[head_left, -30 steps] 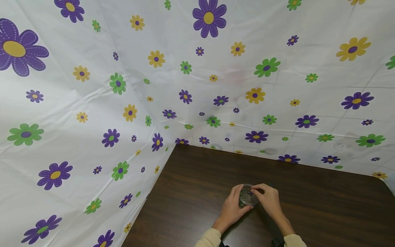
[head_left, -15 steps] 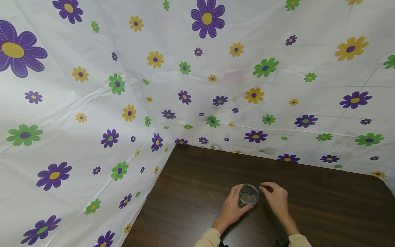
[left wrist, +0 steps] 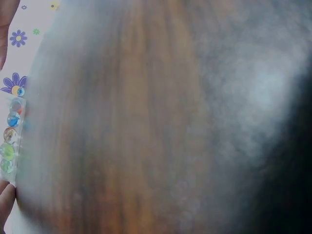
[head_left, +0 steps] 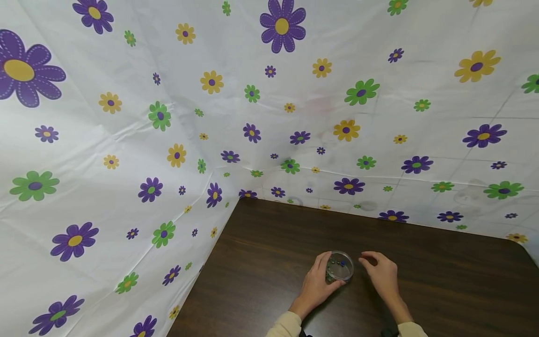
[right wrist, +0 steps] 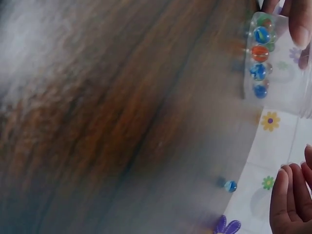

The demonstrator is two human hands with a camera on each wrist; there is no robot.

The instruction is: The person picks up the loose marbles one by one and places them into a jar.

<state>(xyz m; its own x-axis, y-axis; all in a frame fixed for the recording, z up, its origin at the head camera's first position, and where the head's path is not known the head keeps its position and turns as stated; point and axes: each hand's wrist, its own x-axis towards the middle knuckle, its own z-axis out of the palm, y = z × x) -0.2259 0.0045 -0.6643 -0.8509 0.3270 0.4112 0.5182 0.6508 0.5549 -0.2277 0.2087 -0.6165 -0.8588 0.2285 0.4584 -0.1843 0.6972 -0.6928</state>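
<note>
My left hand (head_left: 316,282) grips a clear round plastic jar (head_left: 348,271) from its left side, thumb at the near side and fingers at the far side. In the right wrist view, several glass marbles (right wrist: 260,53) in blue, orange and green lie at the jar's bottom. To the right of the jar, my right hand (head_left: 382,274) hovers over the table, its fingers loosely bent, with nothing seen between them. A loose blue and clear marble (right wrist: 230,185) rests on the table past the right fingertips; the right hand hides it in the head view.
The dark wood-grain table (head_left: 455,281) has a rounded far right corner. A white sheet (head_left: 236,107) printed with purple, yellow and green flowers hangs behind it and along the left side.
My right hand has drawn away from over the jar's mouth to the right, uncovering a blue marble in the jar. The left hand and the jar have stayed in place.
</note>
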